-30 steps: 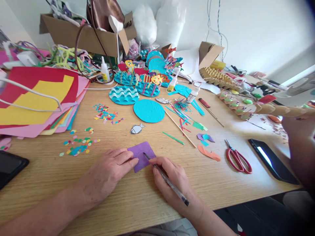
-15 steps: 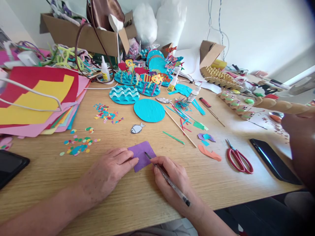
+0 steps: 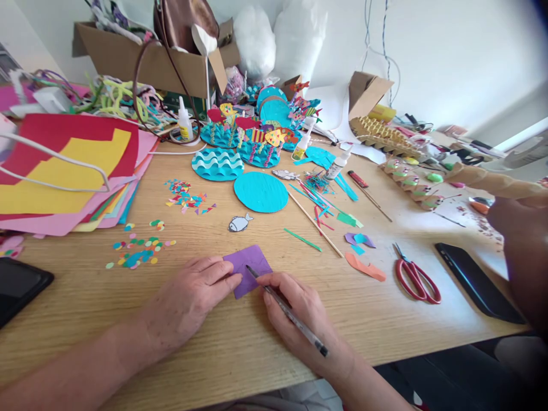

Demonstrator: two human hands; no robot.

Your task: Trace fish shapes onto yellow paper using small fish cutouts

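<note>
Pen [image 3: 295,319] shifted left over purple paper [image 3: 257,261], faintly line-marked

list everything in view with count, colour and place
purple paper: one, purple, front centre
pen: one, dark, right hand
loose fish cutouts: two, pale grey, centre
plain disc: one, blue, centre
wavy disc: one, blue and white, behind-left of plain disc
fish decorations: several, multicolour, back centre
glue bottles: three, white, back
paper bits: many, multicolour, left and right
paper stack: one, multicolour, left
scissors: one, red-handled, right
phone-like devices: two, black, both sides
cardboard box: one, brown, back left
table: one, wood-brown, beneath
other clutter: uncountable, mixed, back
left hand: one, bare, on purple paper
right hand: one, bare, gripping pen
</note>
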